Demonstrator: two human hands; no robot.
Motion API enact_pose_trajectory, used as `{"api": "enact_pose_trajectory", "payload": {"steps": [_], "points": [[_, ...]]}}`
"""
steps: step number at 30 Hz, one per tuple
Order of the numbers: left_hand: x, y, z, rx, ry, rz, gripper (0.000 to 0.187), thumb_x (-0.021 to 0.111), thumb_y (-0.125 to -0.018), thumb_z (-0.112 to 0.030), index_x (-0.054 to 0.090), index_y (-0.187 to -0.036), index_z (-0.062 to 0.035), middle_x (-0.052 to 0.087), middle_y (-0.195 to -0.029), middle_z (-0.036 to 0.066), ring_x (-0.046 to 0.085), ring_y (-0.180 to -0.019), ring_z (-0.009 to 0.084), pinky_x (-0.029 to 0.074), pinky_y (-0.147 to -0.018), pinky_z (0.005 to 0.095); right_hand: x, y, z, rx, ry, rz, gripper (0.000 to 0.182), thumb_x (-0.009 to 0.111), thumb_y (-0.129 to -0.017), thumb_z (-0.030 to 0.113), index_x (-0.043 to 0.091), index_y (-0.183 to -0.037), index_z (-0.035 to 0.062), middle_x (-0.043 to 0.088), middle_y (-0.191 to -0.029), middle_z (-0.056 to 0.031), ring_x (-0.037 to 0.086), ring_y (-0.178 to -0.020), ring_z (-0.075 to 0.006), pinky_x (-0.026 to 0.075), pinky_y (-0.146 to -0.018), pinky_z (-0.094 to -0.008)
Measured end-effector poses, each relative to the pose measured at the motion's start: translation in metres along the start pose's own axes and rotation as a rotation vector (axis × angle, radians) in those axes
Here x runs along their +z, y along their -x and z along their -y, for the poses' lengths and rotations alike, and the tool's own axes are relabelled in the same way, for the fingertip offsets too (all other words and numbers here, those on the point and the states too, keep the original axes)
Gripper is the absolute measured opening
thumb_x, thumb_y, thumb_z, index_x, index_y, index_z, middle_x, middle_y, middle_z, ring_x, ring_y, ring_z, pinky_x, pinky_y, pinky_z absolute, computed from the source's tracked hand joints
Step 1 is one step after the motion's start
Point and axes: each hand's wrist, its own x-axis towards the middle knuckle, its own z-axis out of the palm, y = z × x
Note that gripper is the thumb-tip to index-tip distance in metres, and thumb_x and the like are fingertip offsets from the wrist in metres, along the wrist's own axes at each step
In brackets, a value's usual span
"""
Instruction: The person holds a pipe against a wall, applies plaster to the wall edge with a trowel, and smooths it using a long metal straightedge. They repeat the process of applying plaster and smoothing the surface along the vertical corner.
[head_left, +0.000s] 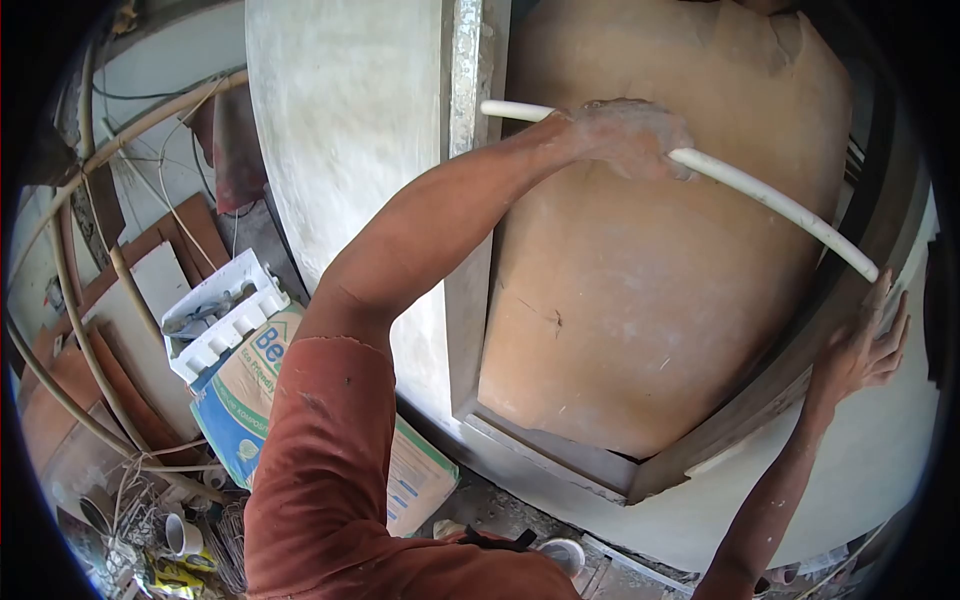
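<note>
A long white pipe lies slantwise across a brown sheet set inside a frame in the wall. My left hand, dusted with white powder, is wrapped round the pipe left of its middle. At the lower right, my right hand has its fingers spread, one fingertip right at the pipe's end. The other end overlaps the frame's left upright in this view.
Pale plastered wall flanks the frame. On the left, a white foam box with tools rests on a printed sack. Bent poles stand beside it. Cups, wire and debris clutter the lower left; a white bucket is below.
</note>
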Motion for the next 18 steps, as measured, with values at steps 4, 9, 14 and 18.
{"api": "enact_pose_trajectory", "payload": {"steps": [4, 9, 14, 18], "points": [[-0.009, -0.004, 0.005, 0.039, 0.13, 0.179, 0.039, 0.059, -0.094, -0.043, 0.069, -0.1, -0.0061, 0.059, -0.071, 0.009, 0.054, -0.069, 0.0242, 0.043, -0.064, 0.0422, -0.002, 0.0, -0.001, 0.03, 0.036, 0.067, 0.071, 0.049, -0.088, -0.004, 0.046, -0.147, 0.0361, 0.047, -0.148, 0.0058, 0.036, -0.138, -0.0236, 0.024, -0.111, -0.0476], [0.004, 0.001, 0.008, 0.077, 0.004, 0.009, 0.037, 0.061, -0.094, -0.04, 0.066, -0.095, -0.0033, 0.055, -0.061, 0.008, 0.054, -0.06, 0.0253, 0.041, -0.058, 0.0418, 0.0, 0.001, 0.001, 0.049, 0.02, 0.067, 0.072, 0.048, -0.088, -0.003, 0.043, -0.148, 0.0373, 0.043, -0.151, 0.0119, 0.036, -0.14, -0.0248, 0.023, -0.109, -0.0556], [0.073, 0.02, 0.02, 0.17, -0.374, -0.855, 0.029, 0.061, -0.095, -0.033, 0.063, -0.095, -0.0043, 0.063, -0.071, 0.009, 0.064, -0.071, 0.0299, 0.047, -0.064, 0.0452, 0.002, 0.003, 0.002, 0.06, -0.036, 0.059, 0.075, 0.049, -0.087, -0.003, 0.041, -0.149, 0.04, 0.041, -0.152, 0.0166, 0.035, -0.141, -0.0245, 0.022, -0.109, -0.059], [0.072, 0.006, 0.019, 0.059, -0.342, -1.011, 0.03, 0.064, -0.093, -0.034, 0.065, -0.081, -0.007, 0.063, -0.064, 0.01, 0.063, -0.06, 0.0313, 0.05, -0.061, 0.0437, 0.0, 0.0, 0.001, 0.009, 0.013, 0.121, 0.084, 0.049, -0.082, -0.007, 0.038, -0.15, 0.0409, 0.037, -0.154, 0.0192, 0.035, -0.141, -0.0233, 0.022, -0.109, -0.0594]]}}
